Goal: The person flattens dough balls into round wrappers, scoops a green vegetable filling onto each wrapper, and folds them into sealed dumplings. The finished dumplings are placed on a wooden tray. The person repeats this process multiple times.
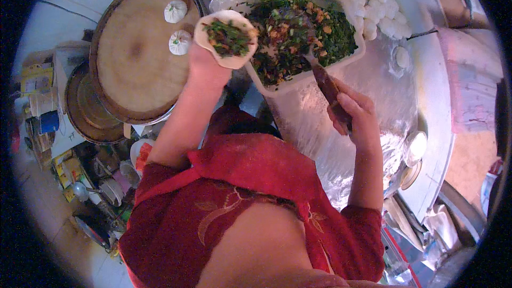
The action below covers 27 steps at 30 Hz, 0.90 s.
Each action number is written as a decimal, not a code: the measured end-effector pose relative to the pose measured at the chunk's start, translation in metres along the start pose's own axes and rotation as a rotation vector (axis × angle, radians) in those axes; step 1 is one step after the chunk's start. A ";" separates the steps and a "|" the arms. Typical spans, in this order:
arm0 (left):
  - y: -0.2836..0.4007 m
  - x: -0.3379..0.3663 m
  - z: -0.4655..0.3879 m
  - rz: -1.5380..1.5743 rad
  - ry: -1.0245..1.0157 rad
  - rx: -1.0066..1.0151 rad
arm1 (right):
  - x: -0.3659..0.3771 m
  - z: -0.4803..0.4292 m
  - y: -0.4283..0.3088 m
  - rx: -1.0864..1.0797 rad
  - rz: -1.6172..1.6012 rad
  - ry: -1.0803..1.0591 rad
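My left hand (208,64) holds up a round dough wrapper (205,32), with a heap of chopped green filling (229,40) on it. The wrapper hides most of the fingers. My right hand (356,112) grips the dark handle of a filling spatula (330,90); its metal end reaches into the filling in a pale plastic tub (264,90). The tub holds chopped greens with orange-brown bits (296,28). Left of my left hand, two pleated buns (175,11) sit on the cloth-lined round steamer (132,60).
White dough balls (376,8) are piled at the metal worktop's (312,124) far right, and a single dough piece (401,57) lies nearer. A bowl of white powder (416,147) stands at the right edge. Another round steamer tier (86,104) sits lower left, beside cluttered goods.
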<state>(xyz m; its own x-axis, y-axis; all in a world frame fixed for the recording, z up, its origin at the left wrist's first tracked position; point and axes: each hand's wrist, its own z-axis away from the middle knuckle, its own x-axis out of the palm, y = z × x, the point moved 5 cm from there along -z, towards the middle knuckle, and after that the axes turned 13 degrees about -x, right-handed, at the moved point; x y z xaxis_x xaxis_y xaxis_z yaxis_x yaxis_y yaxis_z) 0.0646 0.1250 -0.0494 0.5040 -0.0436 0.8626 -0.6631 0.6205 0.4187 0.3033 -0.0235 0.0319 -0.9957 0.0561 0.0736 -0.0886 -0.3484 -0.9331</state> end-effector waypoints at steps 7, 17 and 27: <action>-0.057 0.037 -0.050 0.176 -0.302 -0.059 | 0.039 0.018 0.009 -0.771 0.888 0.126; -0.055 0.026 -0.037 0.261 -0.197 -0.056 | 0.043 0.014 0.030 -0.806 0.758 0.213; -0.022 -0.012 -0.033 0.071 -0.052 0.139 | 0.002 0.023 0.041 -0.853 1.183 0.230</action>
<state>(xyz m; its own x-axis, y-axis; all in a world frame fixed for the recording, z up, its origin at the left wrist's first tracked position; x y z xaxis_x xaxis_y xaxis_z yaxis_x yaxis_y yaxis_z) 0.0911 0.1376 -0.0782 0.4258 -0.0462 0.9037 -0.7682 0.5092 0.3880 0.2971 -0.0597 0.0019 -0.4428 0.3104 -0.8412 0.8775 0.3429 -0.3353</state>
